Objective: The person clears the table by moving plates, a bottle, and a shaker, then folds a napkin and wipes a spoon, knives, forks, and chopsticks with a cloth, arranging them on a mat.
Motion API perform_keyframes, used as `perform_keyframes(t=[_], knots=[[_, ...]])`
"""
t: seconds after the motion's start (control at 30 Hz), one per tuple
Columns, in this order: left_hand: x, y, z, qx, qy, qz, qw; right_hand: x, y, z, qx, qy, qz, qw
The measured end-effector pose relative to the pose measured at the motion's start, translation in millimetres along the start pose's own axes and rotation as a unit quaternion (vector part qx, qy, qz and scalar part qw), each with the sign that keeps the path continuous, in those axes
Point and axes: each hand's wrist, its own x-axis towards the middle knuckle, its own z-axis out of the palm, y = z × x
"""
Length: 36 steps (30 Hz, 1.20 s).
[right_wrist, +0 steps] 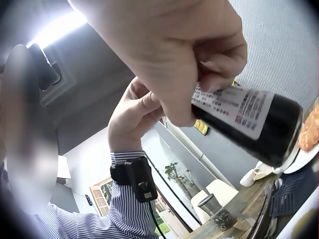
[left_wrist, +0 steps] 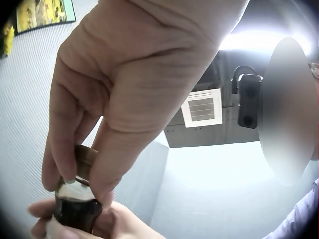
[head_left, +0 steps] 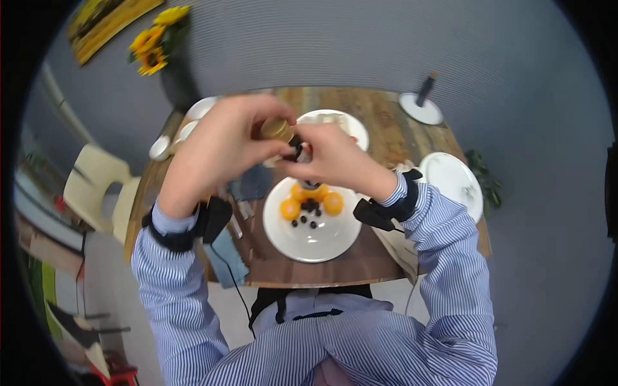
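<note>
Over the dining table, both hands work on a glass bottle (right_wrist: 249, 117) with dark contents, a white printed label and a gold cap (head_left: 277, 128). My left hand (head_left: 225, 138) pinches the cap from above between thumb and fingers. My right hand (head_left: 341, 154) grips the bottle body just below. A clear strip of glass shows under the cap in the left wrist view, above the dark contents (left_wrist: 77, 214). Below the hands in the head view, a white plate (head_left: 312, 248) bears orange rounds (head_left: 290, 209) and several dark berries (head_left: 304, 219). The bottle's lower end overlaps the far orange pieces.
Behind the hands lies another white plate (head_left: 362, 132) with food. To the right are a white plate (head_left: 450, 177) and a dark stick-like object (head_left: 425, 89) on a white dish. A blue napkin (head_left: 228, 257), cutlery (head_left: 235, 225) and a white cup (head_left: 159, 149) are at left.
</note>
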Motion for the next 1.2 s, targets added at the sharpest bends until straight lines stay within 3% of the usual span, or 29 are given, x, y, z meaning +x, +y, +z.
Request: perform_keyframes(t=[0.03,0.1,0.17,0.27,0.3,0.33,0.37,0.4,0.43,0.47,0.5,0.57,0.67,0.8,0.87,1.07,1.2], knots=[[3,0,11,-0.023,0.02,0.025,0.999,-8,3,-6,0.021,0.012,-0.002,1.0],[2,6,20,-0.07,0.06,-0.002,0.996,-21,29,-17,0.035,0.036,-0.026,0.998],[-7,-5,18,0.05,0.121,0.005,0.991,-33,49,-42,-0.036,0.065,0.071,0.995],[-37,-46,-1,0.042,0.148,-0.094,0.984,-49,107,-100,-0.048,0.095,0.253,0.962],[-54,-66,-7,0.033,0.168,-0.116,0.978,-54,126,-117,-0.011,0.141,0.25,0.958],[-68,-71,-11,0.023,0.194,-0.192,0.962,-58,144,-137,-0.006,0.172,0.278,0.945],[-85,-88,-15,0.04,0.226,-0.19,0.955,-65,189,-155,-0.062,0.225,0.264,0.936],[-102,-101,-22,0.117,0.22,-0.22,0.943,-68,199,-170,-0.027,0.255,0.252,0.933],[-120,-122,-25,0.147,0.246,-0.242,0.927,-69,227,-191,-0.079,0.25,0.29,0.92],[-139,-143,-26,0.178,0.271,-0.264,0.909,-75,272,-204,-0.078,0.308,0.268,0.909],[-157,-160,-25,0.178,0.269,-0.266,0.908,-72,274,-213,-0.09,0.334,0.288,0.893],[-191,-189,-14,0.302,0.312,-0.309,0.846,-74,317,-228,-0.122,0.371,0.327,0.86],[-234,-220,3,0.338,0.29,-0.332,0.832,-78,363,-237,-0.118,0.393,0.352,0.841],[-251,-228,24,0.304,0.276,-0.351,0.842,-90,433,-246,-0.176,0.391,0.369,0.824],[-255,-232,30,0.074,0.313,-0.405,0.856,-90,449,-243,-0.162,0.408,0.377,0.816],[-270,-256,47,-0.002,0.328,-0.445,0.833,-85,477,-244,-0.22,0.348,0.379,0.829],[-261,-253,50,-0.01,0.31,-0.435,0.845,-86,498,-251,-0.215,0.318,0.381,0.841]])
